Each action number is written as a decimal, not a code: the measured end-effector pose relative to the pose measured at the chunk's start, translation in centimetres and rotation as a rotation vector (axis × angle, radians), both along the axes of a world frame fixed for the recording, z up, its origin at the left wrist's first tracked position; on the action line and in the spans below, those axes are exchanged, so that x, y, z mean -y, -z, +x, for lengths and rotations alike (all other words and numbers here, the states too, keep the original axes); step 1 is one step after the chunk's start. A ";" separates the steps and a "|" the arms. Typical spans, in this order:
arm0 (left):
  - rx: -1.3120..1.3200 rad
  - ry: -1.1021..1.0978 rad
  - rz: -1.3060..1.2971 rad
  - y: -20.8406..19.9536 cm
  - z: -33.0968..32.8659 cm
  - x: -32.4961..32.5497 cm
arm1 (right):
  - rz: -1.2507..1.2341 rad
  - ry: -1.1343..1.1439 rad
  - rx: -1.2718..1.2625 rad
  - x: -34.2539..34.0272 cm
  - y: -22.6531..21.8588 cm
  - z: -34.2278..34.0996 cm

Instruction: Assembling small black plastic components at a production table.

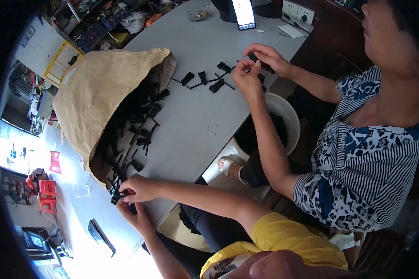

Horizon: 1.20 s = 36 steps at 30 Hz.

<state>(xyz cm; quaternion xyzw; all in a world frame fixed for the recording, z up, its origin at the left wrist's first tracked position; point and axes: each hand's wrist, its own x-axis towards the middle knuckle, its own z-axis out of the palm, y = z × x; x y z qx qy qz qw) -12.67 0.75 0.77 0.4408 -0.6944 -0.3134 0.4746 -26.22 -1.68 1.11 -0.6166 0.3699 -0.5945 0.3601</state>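
My right hand [142, 188] and my left hand [136, 217] meet at the table's near edge, beside the mouth of a large brown paper sack [102, 88]. Fingers of both are closed around a small black plastic part [131, 207], mostly hidden by them. Many similar black parts [144, 132], with blocky bodies and thin stems, spill from the lying sack. A few more black parts [216, 86] lie apart, nearer a co-worker on the right. The co-worker's two hands [260, 67] hold a dark piece above the table.
On the grey table [191, 135] stand a lit phone [244, 15] and a glass dish [199, 14] at the far end. A clear cup [81, 189] and a dark flat device [101, 236] lie left. A white bucket [291, 122] with dark contents stands by the co-worker.
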 end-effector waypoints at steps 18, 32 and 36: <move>-0.290 0.041 0.134 -0.3 1.8 -0.7 | -0.199 0.174 -0.360 -1.2 -1.4 -0.4; -0.447 0.124 0.260 -0.9 1.7 -1.2 | -0.371 0.319 -0.662 -0.9 0.2 1.1; -0.494 0.149 0.249 -0.2 2.2 -0.7 | -0.397 0.306 -0.689 -1.2 0.0 1.0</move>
